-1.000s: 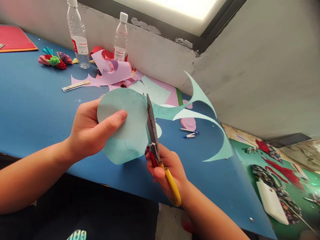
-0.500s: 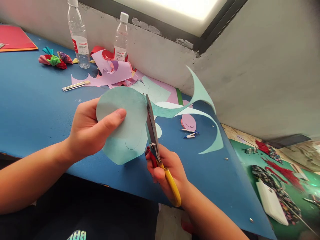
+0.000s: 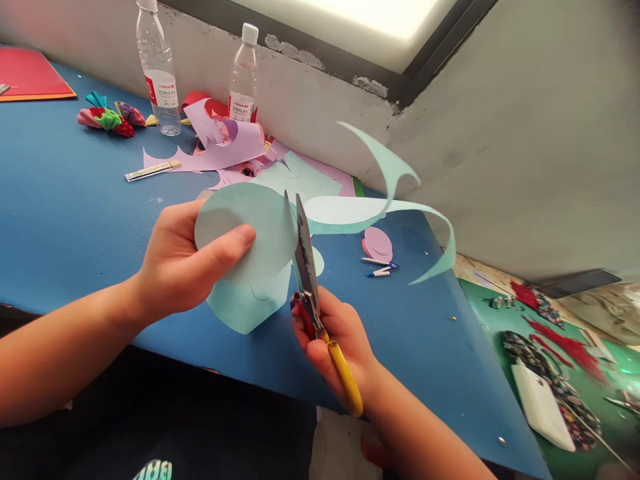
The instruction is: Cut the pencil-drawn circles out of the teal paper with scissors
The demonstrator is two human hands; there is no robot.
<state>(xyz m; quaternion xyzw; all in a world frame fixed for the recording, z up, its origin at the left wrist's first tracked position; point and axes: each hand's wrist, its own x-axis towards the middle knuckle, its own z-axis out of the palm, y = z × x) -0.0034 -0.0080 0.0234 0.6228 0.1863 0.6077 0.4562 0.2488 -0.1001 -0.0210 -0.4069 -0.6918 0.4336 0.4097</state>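
My left hand (image 3: 193, 257) pinches a sheet of pale green paper (image 3: 245, 213), thumb on top and fingers behind. The paper's upper part has a rounded cut edge, and a drawn arc shows on its lower part. My right hand (image 3: 335, 340) grips scissors (image 3: 307, 280) with yellow and red handles. Their blades point up, slightly parted, at the right edge of the paper. From there a curling offcut strip (image 3: 350, 212) of the same green paper extends to the right, bending in the air above the table.
On the blue table (image 3: 75, 220) stand two plastic bottles (image 3: 163, 87) before purple paper scraps (image 3: 220, 150). Purple paper circles (image 3: 377, 245) and pens (image 3: 380, 267) lie to the right. Colourful folded pieces (image 3: 110, 117) and a red folder (image 3: 33, 73) are at left.
The green offcut has swung and curled differently, its upper tip moving left. The scissor blades have parted a little, and the paper has shifted slightly down and turned.
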